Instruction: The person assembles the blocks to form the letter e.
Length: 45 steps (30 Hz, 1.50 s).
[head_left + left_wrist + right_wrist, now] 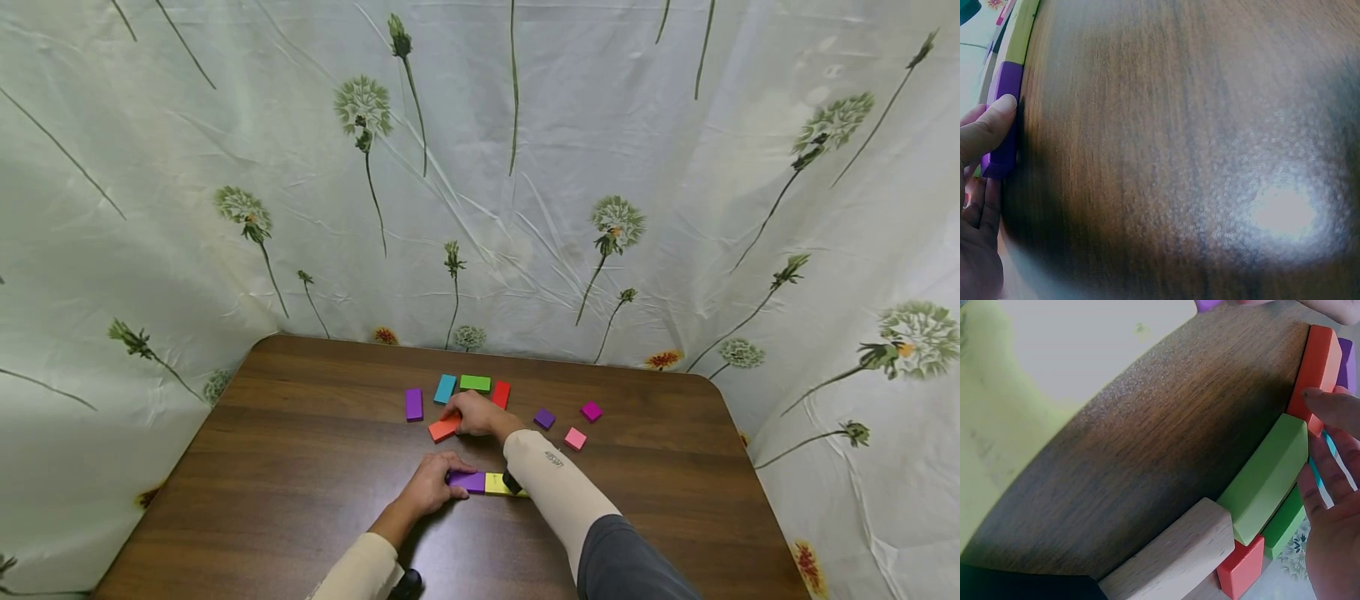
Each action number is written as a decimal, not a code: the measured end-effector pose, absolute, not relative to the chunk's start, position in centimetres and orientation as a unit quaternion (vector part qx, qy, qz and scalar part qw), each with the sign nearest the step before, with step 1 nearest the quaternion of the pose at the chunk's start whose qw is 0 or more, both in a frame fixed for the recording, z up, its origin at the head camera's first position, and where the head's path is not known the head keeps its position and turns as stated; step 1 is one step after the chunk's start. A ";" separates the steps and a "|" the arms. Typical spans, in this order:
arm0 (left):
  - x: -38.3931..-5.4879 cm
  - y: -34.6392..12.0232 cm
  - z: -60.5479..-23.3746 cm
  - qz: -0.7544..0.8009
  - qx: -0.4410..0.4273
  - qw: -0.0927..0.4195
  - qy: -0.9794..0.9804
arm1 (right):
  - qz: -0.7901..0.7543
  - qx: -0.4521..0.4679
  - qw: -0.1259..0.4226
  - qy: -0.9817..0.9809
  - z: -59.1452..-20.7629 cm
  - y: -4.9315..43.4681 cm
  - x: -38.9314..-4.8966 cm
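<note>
My left hand point(433, 482) pinches a purple block point(468, 482), thumb on its near side and fingers at the far side and end. A yellow block point(496, 483) meets that purple block end to end; its right part is hidden by my right sleeve. Farther back, my right hand point(480, 413) grips an orange-red block point(443, 428) between thumb and fingers. In the right wrist view, a light green block point(1266, 478) touches the end of the orange-red block point(1315, 372), and a bare wooden block point(1175, 553) follows it.
Behind my right hand lie a second purple block point(414, 405), a turquoise block point(445, 389), a green block point(475, 383) and a red block point(501, 394). Right of my forearm are small dark purple point(544, 418), magenta point(591, 412) and pink point(575, 439) blocks. A flowered curtain point(525, 275) borders the table.
</note>
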<state>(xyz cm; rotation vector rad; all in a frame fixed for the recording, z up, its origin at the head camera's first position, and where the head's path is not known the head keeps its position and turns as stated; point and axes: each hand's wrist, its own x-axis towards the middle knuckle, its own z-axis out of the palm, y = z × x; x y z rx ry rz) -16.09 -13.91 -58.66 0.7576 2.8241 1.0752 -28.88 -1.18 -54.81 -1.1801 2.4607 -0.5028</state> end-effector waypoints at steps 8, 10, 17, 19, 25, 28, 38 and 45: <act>-16.1 -13.9 -58.8 0.342 0.249 0.006 0.906 | -0.175 -0.424 0.184 0.869 -54.7 -1.2 -28.9; -16.1 -13.9 -58.7 0.341 0.249 0.007 0.906 | -0.173 -0.424 0.186 0.869 -54.7 -1.2 -28.9; -16.1 -13.9 -58.7 0.337 0.251 -0.001 0.907 | -0.170 -0.414 0.195 0.873 -54.6 -1.2 -28.9; -16.2 -13.9 -58.8 0.338 0.251 -0.002 0.907 | -0.170 -0.413 0.196 0.873 -54.6 -1.2 -28.9; -16.2 -13.9 -58.8 0.346 0.254 -0.003 0.903 | -0.170 -0.420 0.193 0.870 -54.6 -1.1 -28.9; -16.1 -13.8 -58.8 0.344 0.254 -0.005 0.904 | -0.177 -0.425 0.192 0.867 -54.6 -1.0 -28.8; -16.1 -13.9 -58.7 0.353 0.246 0.007 0.903 | -0.279 -0.392 0.214 0.850 -53.5 0.2 -29.1; -16.2 -13.8 -58.8 0.367 0.224 0.027 0.902 | -0.346 -0.321 0.142 0.870 -52.7 4.1 -28.3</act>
